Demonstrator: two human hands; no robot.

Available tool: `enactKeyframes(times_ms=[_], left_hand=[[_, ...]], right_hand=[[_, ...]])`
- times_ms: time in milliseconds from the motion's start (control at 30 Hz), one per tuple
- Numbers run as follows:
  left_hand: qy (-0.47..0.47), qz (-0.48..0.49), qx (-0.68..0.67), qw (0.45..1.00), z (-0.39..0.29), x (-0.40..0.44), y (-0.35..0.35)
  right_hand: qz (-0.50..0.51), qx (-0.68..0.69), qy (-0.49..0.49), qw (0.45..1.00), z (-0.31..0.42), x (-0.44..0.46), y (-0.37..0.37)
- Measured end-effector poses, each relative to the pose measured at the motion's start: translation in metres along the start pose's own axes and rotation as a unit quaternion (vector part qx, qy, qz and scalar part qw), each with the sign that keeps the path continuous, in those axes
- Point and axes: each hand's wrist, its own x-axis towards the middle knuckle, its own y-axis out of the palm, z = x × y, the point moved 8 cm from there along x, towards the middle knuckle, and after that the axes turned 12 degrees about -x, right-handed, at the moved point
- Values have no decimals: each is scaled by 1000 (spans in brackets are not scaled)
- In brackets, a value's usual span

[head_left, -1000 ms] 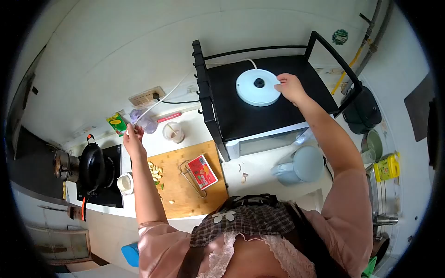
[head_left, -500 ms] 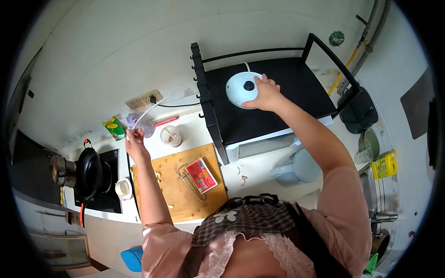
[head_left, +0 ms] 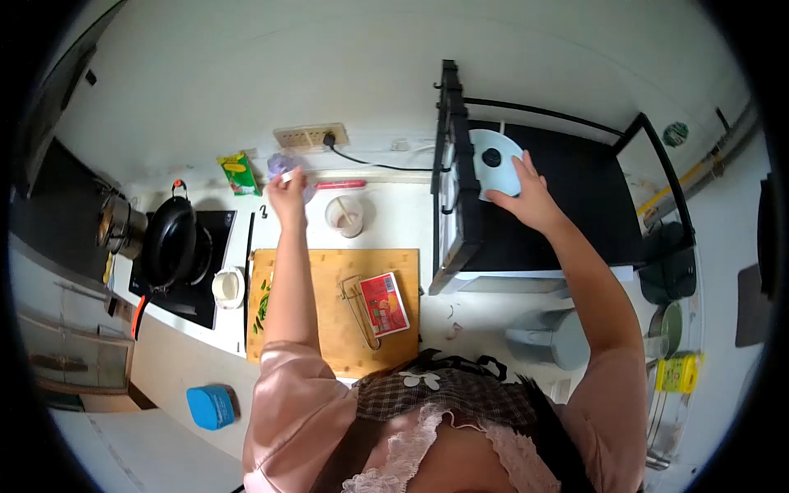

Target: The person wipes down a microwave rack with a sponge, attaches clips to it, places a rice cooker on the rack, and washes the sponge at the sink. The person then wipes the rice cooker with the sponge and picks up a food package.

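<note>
My right hand (head_left: pixel 532 197) grips the near right edge of a pale blue round kettle base (head_left: pixel 496 177), which has a black connector in its middle. The base sits on the black top of a rack (head_left: pixel 567 205), close to its left side rail. Far to the left, my left hand (head_left: pixel 288 201) is closed in a pinch on the end of a white cord (head_left: pixel 287 175), below the wall socket strip (head_left: pixel 311 136). Behind that hand is a purple translucent item (head_left: pixel 279 164), partly covered.
A cutting board (head_left: pixel 329 312) holds a red package (head_left: pixel 385 304), a wire tool and green pieces. Left of it are a white container (head_left: pixel 226 286) and a black pan (head_left: pixel 171 238) on the stove. A cup (head_left: pixel 345 215) stands behind the board. A pitcher (head_left: pixel 563 338) stands right.
The view has shifted left, so the rack appears farther right. The kettle base now lies nearer the rack's left rail, still in my right hand. My left hand keeps its pinch on the cord.
</note>
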Motion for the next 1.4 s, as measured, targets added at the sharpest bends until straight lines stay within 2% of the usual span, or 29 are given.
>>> enactKeyframes(times_ms=[33, 100, 200, 300, 333, 400, 433, 500, 533, 667, 733, 833, 900, 1033, 1100, 1267, 1333, 1400], left_hand=[[-50, -4, -48, 998, 17, 2, 2], [-39, -38, -110, 992, 39, 1, 4], [-75, -74, -173, 979, 65, 14, 9], [-64, -54, -47, 995, 75, 31, 18], [-63, -58, -47, 995, 73, 32, 22], [-160, -26, -215, 963, 86, 33, 38], [-160, -27, -215, 963, 91, 36, 38], [-198, -87, -349, 912, 112, 42, 36], [-212, -80, -412, 883, 123, 47, 35], [-183, -44, -413, 891, 134, 53, 35], [-185, -31, -315, 931, 129, 51, 39], [-204, 2, -261, 943, 141, 53, 41], [-180, 3, -275, 944, 141, 57, 40], [-120, -19, -309, 943, 135, 66, 34], [-125, -20, -322, 938, 141, 69, 30], [-124, -8, -339, 932, 150, 70, 23], [-130, 28, -339, 931, 147, 71, 28], [-123, 13, -336, 934, 148, 72, 27]], right_hand=[[6, -1, -8, 1000, 2, -1, 3], [-9, -8, 10, 1000, 2, -5, -1], [-5, 0, 12, 1000, 6, -7, -4], [-7, -13, 15, 1000, 7, -8, -1], [-7, -17, 14, 1000, 7, -9, -1], [-7, -25, 18, 1000, 8, -9, 0], [-6, -24, 18, 1000, 9, -9, 0], [-17, -35, 13, 999, 9, -10, 0], [-15, -35, 13, 999, 10, -10, 0], [-12, -61, 18, 998, 11, -11, 2], [-11, -63, 25, 998, 14, -11, 2], [13, -61, 60, 996, 13, -12, 4], [-22, -87, 20, 996, 15, -10, 2], [15, -71, 57, 996, 15, -9, 1], [-8, -75, 4, 997, 19, -9, 0], [-10, -72, 18, 997, 19, -9, 1], [-11, -62, 18, 998, 22, -9, -2], [0, -56, 34, 998, 22, -8, -1]])
